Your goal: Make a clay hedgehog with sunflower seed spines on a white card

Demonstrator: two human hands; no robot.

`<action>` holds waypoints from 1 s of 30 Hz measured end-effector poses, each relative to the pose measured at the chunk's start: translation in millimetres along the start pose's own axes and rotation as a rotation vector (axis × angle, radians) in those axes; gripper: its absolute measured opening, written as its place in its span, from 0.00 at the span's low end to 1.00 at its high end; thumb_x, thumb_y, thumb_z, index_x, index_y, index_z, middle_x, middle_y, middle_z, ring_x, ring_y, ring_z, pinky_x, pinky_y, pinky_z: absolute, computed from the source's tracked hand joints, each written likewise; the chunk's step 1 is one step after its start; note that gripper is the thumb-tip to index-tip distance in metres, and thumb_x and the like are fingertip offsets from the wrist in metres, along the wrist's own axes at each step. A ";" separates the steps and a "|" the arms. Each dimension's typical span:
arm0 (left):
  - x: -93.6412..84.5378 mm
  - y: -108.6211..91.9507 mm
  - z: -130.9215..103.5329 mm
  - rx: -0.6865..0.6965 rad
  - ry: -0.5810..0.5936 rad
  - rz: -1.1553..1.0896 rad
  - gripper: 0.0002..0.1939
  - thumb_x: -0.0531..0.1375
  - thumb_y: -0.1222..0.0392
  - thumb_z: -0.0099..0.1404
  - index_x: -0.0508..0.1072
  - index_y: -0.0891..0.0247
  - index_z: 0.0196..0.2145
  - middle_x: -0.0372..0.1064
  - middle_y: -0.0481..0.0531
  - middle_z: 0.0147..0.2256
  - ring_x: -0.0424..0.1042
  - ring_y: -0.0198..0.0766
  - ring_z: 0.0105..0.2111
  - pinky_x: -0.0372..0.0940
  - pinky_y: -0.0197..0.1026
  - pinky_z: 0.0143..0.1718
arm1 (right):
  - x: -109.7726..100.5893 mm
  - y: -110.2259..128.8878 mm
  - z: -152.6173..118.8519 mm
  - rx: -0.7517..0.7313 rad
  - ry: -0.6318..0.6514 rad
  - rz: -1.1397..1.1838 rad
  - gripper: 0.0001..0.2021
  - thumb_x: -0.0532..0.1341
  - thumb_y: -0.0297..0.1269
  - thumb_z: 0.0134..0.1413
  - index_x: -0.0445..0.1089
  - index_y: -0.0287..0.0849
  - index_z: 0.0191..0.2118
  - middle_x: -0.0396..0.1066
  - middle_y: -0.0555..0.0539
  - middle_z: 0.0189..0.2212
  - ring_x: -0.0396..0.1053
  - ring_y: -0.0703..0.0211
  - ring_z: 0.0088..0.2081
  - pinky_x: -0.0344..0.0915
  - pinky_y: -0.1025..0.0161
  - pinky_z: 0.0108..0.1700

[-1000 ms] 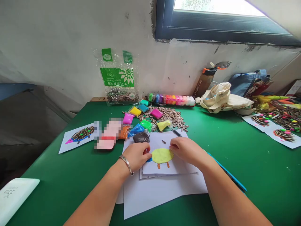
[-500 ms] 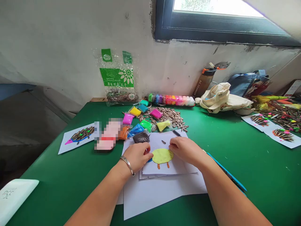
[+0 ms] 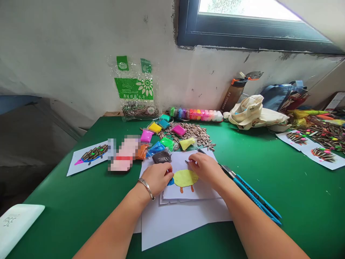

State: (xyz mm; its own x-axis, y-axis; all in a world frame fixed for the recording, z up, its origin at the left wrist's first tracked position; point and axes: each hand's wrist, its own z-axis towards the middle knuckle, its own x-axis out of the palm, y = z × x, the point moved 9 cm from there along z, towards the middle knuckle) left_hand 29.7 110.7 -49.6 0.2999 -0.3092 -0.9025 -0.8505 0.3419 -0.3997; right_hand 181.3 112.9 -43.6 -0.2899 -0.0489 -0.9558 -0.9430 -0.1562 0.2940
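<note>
A yellow clay oval (image 3: 185, 178) with two orange legs and a blue piece (image 3: 170, 181) at its left end lies on white paper (image 3: 172, 216). My left hand (image 3: 159, 176) rests at the blue piece, thumb and fingers pressed together; whatever is between them is hidden. Just above the oval's right part, my right hand (image 3: 205, 167) has its fingers closed at a single sunflower seed (image 3: 187, 162). A dark clay packet (image 3: 161, 157) lies behind my left hand.
Coloured clay packets (image 3: 167, 144) and a seed pile (image 3: 199, 135) lie behind the paper. Blue-handled tools (image 3: 256, 196) are right of my right forearm. A hedgehog picture (image 3: 91, 156) lies left; a bottle (image 3: 234, 94) and cloth bag (image 3: 248, 111) stand at the back.
My right hand has moved left and slightly up, from the oval's right edge to the loose seed. More of the blue-handled tools shows. My left hand has barely moved.
</note>
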 end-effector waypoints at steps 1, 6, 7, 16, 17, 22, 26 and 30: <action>-0.1 -0.1 0.0 0.001 0.000 0.001 0.08 0.53 0.57 0.62 0.71 0.58 0.32 0.73 0.47 0.30 0.70 0.38 0.30 0.53 0.37 0.26 | 1.6 0.9 0.8 -0.004 -0.014 -0.014 0.10 0.52 0.34 0.58 0.71 0.44 0.38 0.70 0.48 0.35 0.65 0.62 0.36 0.51 0.68 0.33; -2.1 -1.6 0.2 0.012 -0.011 0.002 0.11 0.50 0.59 0.64 0.72 0.58 0.32 0.74 0.48 0.30 0.70 0.39 0.31 0.54 0.37 0.28 | 7.2 6.4 1.9 -0.066 -0.068 -0.090 0.11 0.52 0.33 0.58 0.72 0.45 0.37 0.69 0.48 0.34 0.64 0.61 0.36 0.51 0.66 0.32; -2.6 -2.0 0.3 0.016 -0.015 0.001 0.12 0.50 0.59 0.65 0.72 0.59 0.32 0.74 0.48 0.30 0.71 0.39 0.31 0.55 0.37 0.28 | 7.6 7.2 2.1 -0.078 -0.073 -0.097 0.11 0.52 0.33 0.58 0.72 0.44 0.36 0.69 0.48 0.33 0.64 0.61 0.36 0.50 0.66 0.32; -7.4 -3.6 1.0 0.032 -0.050 -0.040 0.13 0.49 0.61 0.66 0.74 0.60 0.31 0.74 0.49 0.30 0.71 0.37 0.31 0.57 0.36 0.29 | 8.9 10.6 3.7 -0.128 -0.061 -0.031 0.11 0.52 0.32 0.58 0.72 0.44 0.37 0.68 0.48 0.36 0.64 0.61 0.38 0.52 0.67 0.34; -8.3 -2.9 1.4 0.028 -0.055 -0.050 0.13 0.49 0.61 0.65 0.74 0.60 0.31 0.74 0.49 0.30 0.71 0.37 0.31 0.58 0.35 0.30 | 9.4 12.0 3.5 -0.145 -0.063 -0.029 0.11 0.52 0.31 0.58 0.72 0.45 0.38 0.68 0.48 0.36 0.64 0.61 0.39 0.52 0.67 0.34; -10.9 1.9 3.0 0.012 -0.077 -0.089 0.14 0.50 0.60 0.65 0.75 0.61 0.34 0.75 0.50 0.32 0.71 0.38 0.32 0.60 0.36 0.31 | 13.5 12.8 5.4 -0.170 -0.066 -0.027 0.12 0.51 0.32 0.59 0.73 0.43 0.36 0.68 0.47 0.36 0.63 0.62 0.38 0.52 0.67 0.34; -9.9 3.9 3.6 0.014 -0.084 -0.094 0.14 0.50 0.59 0.65 0.76 0.60 0.35 0.75 0.49 0.33 0.71 0.38 0.33 0.60 0.36 0.32 | 14.2 12.1 7.1 -0.165 -0.061 -0.006 0.10 0.52 0.31 0.57 0.72 0.42 0.33 0.67 0.47 0.33 0.62 0.62 0.36 0.52 0.67 0.33; -9.8 4.8 3.5 0.005 -0.080 -0.093 0.14 0.50 0.59 0.65 0.76 0.60 0.34 0.75 0.49 0.33 0.72 0.38 0.33 0.60 0.36 0.32 | 11.6 9.3 6.7 -0.141 -0.055 0.046 0.09 0.53 0.30 0.57 0.72 0.41 0.35 0.67 0.47 0.34 0.63 0.62 0.37 0.53 0.68 0.35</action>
State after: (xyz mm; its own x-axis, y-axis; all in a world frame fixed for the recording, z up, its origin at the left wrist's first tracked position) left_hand 24.2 118.5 -43.2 0.4108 -0.2679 -0.8715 -0.8153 0.3199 -0.4827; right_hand 168.0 117.5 -51.9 -0.3448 -0.0054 -0.9387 -0.8973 -0.2918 0.3313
